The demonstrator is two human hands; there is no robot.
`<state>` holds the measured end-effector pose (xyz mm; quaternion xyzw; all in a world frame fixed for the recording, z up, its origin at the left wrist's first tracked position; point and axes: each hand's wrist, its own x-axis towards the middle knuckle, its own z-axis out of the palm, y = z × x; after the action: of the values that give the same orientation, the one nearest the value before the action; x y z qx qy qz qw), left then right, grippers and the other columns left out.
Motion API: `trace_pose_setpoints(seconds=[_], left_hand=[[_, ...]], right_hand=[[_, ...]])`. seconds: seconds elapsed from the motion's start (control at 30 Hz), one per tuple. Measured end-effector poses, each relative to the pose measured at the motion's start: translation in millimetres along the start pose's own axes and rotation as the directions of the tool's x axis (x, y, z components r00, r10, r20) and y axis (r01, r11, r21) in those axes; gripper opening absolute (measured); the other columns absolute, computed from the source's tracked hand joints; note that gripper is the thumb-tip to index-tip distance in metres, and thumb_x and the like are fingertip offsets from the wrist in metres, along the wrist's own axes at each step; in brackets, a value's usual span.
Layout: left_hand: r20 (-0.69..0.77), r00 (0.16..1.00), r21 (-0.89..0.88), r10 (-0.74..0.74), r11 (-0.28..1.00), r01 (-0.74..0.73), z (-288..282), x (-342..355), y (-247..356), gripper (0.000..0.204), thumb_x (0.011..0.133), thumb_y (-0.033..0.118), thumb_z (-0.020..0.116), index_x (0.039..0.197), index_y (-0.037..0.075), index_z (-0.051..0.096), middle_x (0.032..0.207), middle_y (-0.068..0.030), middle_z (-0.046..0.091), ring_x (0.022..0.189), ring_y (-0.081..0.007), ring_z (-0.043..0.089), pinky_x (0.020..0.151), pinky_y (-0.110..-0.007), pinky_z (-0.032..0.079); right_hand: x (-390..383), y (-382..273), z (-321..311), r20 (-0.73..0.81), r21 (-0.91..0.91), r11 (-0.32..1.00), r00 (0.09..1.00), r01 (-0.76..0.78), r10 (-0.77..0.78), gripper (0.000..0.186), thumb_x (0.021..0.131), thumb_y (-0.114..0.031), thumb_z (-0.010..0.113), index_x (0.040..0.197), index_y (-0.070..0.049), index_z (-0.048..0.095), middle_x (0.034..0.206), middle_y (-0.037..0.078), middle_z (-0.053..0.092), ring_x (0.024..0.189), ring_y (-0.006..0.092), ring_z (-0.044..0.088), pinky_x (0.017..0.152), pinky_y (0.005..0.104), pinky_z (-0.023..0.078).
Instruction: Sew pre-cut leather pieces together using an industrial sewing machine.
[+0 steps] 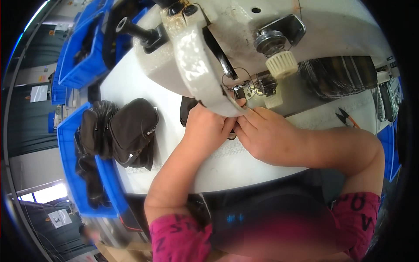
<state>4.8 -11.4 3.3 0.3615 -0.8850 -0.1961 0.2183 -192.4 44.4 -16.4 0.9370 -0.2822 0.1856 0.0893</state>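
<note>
A white industrial sewing machine (196, 65) with rusty spots stands over the worktable. My left hand (210, 126) and my right hand (262, 133) meet under the machine head, close by the needle and presser foot (237, 92), with fingers bent on a dark fabric piece (187, 109). Part of that piece shows left of my left hand and a small edge below the fingertips; the rest is hidden behind my hands and the white guard. Both hands are closed on it, almost touching each other.
Black zippered pouches (133, 131) lie on the white tabletop (222, 174) at left, spilling from a blue bin (70, 153). Another blue bin (78, 65) sits behind. Orange-handled snips (345, 118) lie right of my forearm. Dark plastic-wrapped material (336, 76) rests at the back right.
</note>
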Motion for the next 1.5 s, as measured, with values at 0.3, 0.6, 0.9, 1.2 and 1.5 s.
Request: trace_pose_setpoints(seconds=[0.3,0.6,0.9,1.2,1.5], left_hand=[[0.002,1.0,0.04,0.013,0.999,-0.013,3.3,1.0,1.1,0.023,0.083,0.0,0.071,0.106,0.0,0.075,0.104,-0.0116,0.071,0.095,-0.0333,0.068,0.081,-0.04,0.055],[-0.092,0.995,0.083,-0.049,0.995,0.057,15.0,0.9,7.3,0.021,0.084,0.003,0.073,0.105,0.002,0.075,0.098,-0.01,0.071,0.089,-0.0322,0.068,0.077,-0.041,0.055],[-0.07,0.991,0.291,0.111,0.953,-0.086,3.5,-2.4,4.4,0.019,0.079,0.005,0.077,0.098,0.007,0.076,0.091,-0.005,0.07,0.083,-0.0268,0.067,0.081,-0.042,0.053],[-0.1,0.994,0.111,0.035,0.994,-0.024,13.5,-6.3,5.9,0.021,0.079,0.0,0.077,0.099,0.003,0.075,0.09,-0.0084,0.072,0.08,-0.0292,0.07,0.069,-0.038,0.057],[-0.135,0.989,0.08,0.058,0.996,-0.048,17.9,-3.9,6.2,0.021,0.077,0.001,0.079,0.098,0.003,0.074,0.089,-0.0083,0.071,0.08,-0.0292,0.07,0.07,-0.038,0.057]], right_hand=[[-1.9,0.5,0.9,-0.002,-0.008,1.0,1.0,-0.012,0.012,0.025,0.074,-0.016,0.066,0.089,0.002,0.072,0.088,0.014,0.068,0.087,0.0259,0.06,0.069,0.0336,0.048],[-3.0,2.6,-2.0,0.089,-0.03,0.999,0.995,-0.044,0.046,0.024,0.073,-0.015,0.066,0.089,0.002,0.072,0.084,0.013,0.067,0.083,0.0252,0.06,0.068,0.0342,0.047],[-2.0,1.3,-6.5,0.079,-0.012,0.997,0.994,-0.073,0.074,0.029,0.075,-0.014,0.066,0.094,0.006,0.072,0.09,0.016,0.068,0.084,0.0252,0.061,0.069,0.0344,0.047],[-3.0,0.6,-24.2,0.201,-0.118,0.993,0.98,0.026,-0.002,0.032,0.072,-0.014,0.066,0.094,0.008,0.073,0.087,0.016,0.067,0.08,0.0241,0.058,0.066,0.0343,0.045],[-2.8,0.5,-27.5,0.183,-0.085,0.996,0.983,0.001,0.014,0.029,0.07,-0.014,0.066,0.088,0.007,0.073,0.08,0.013,0.064,0.077,0.0232,0.055,0.063,0.0344,0.04]])
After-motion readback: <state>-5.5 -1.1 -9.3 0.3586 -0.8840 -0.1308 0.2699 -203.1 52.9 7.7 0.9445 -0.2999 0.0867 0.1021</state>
